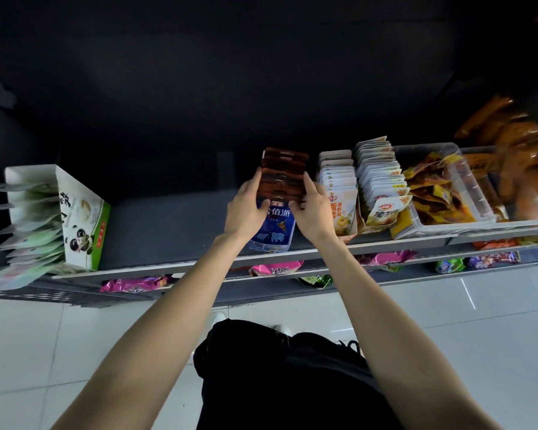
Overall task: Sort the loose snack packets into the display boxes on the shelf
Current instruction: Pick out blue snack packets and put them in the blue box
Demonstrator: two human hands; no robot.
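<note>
A row of dark brown snack packets (283,175) stands in a blue display box (274,231) at the middle of the grey shelf (168,225). My left hand (249,206) grips the row's left side, thumb on the box front. My right hand (312,209) grips the right side, fingers curled round the packets. To the right stand two boxes of white and yellow packets (339,187) (382,184). At the far left, a white and green panda display box (81,218) holds pale green packets (31,225).
Clear plastic bins (466,193) of yellow and orange snacks sit at the right of the shelf. Pink packets (137,283) and other bags lie on the lower shelf. A wide bare stretch of shelf lies between the panda box and the blue box. White tiled floor is below.
</note>
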